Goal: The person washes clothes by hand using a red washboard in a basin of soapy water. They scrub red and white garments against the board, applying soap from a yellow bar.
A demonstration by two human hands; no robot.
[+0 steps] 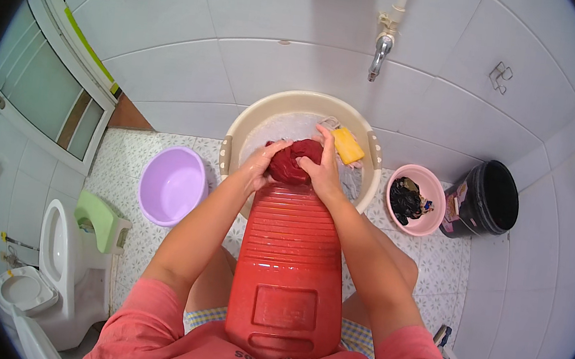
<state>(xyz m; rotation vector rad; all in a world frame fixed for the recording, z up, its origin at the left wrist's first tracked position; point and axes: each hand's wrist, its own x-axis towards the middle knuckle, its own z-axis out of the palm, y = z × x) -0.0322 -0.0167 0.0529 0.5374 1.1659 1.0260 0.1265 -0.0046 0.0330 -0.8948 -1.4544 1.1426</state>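
Note:
A bunched dark red cloth (291, 167) is gathered between my two hands at the far end of a red plastic washboard (292, 232). My left hand (262, 165) grips its left side, and my right hand (323, 165) grips the right side with the thumb pressed into the folds. The washboard slopes from my body down into a large cream basin (301, 97) of sudsy water (285, 126). A yellow bar of soap (347, 146) lies just right of my right hand, on wet cloth (351, 182) inside the basin.
On the floor stand a purple basin (174, 186) to the left and a pink basin (392, 211) with a black plastic bag at right. Beside that is a black bucket (496, 196). A tap (380, 58) juts from the wall. A green stool (97, 214) and a toilet (61, 261) are at left.

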